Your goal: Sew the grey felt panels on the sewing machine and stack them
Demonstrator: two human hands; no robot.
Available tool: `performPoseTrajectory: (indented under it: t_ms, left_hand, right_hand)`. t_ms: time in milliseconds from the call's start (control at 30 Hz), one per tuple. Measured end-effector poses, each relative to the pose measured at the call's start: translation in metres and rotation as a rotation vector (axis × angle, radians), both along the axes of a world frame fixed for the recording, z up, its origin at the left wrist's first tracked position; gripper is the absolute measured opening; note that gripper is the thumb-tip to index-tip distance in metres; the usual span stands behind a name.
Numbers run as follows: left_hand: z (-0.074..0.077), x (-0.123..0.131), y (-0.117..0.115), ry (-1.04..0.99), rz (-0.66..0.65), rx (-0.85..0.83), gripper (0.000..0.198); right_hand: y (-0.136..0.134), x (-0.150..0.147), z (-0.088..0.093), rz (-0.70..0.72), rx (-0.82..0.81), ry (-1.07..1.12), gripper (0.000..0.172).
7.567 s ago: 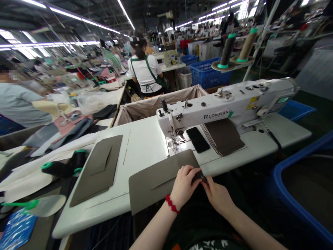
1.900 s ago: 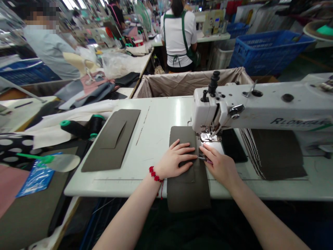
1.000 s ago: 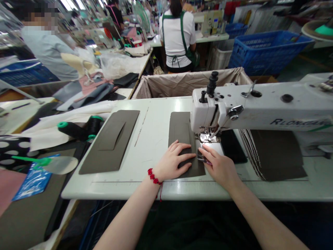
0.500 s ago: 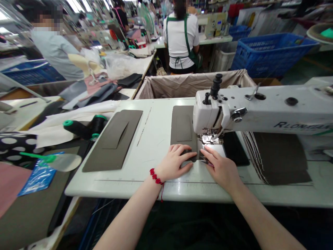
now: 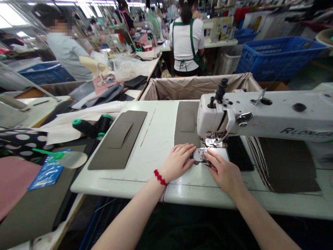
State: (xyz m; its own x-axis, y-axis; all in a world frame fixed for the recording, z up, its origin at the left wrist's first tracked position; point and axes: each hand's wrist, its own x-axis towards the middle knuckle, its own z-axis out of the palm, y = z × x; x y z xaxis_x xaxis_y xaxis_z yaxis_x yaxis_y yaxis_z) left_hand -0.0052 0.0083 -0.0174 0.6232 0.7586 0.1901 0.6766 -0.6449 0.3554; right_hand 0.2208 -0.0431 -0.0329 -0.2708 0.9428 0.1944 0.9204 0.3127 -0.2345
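Left hand point(image 5: 179, 161) by grey-brown panel point(image 5: 186, 119); right hand point(image 5: 225, 173) near sewing machine point(image 5: 262, 114)

Across the way a person point(image 5: 184, 45) in white has their back to me, with a blue crate point(image 5: 275, 60) to the right. Nearer, two black thread cones point(image 5: 87, 129) rest beside white cloth point(image 5: 58, 133).

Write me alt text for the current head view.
A left hand and a right hand, the latter gripping a small, mostly hidden tool, are close together at a white sewing machine. A grey-green panel lies just beyond the left hand, and a second panel farther left on the table.
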Motion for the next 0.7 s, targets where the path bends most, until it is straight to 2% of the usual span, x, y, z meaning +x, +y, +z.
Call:
performPoseTrajectory:
  t_ms: [233, 700]
  left_hand:
    - [-0.0027, 0.0015, 0.0018, 0.069, 0.027, 0.012, 0.052]
    - [-0.004, 0.0006, 0.0027, 0.067, 0.021, 0.009, 0.053]
  right_hand:
    - [0.0006, -0.0001, 0.0006, 0.005, -0.019, 0.001, 0.045]
    - [0.0001, 0.0004, -0.001, 0.011, 0.001, 0.004, 0.044]
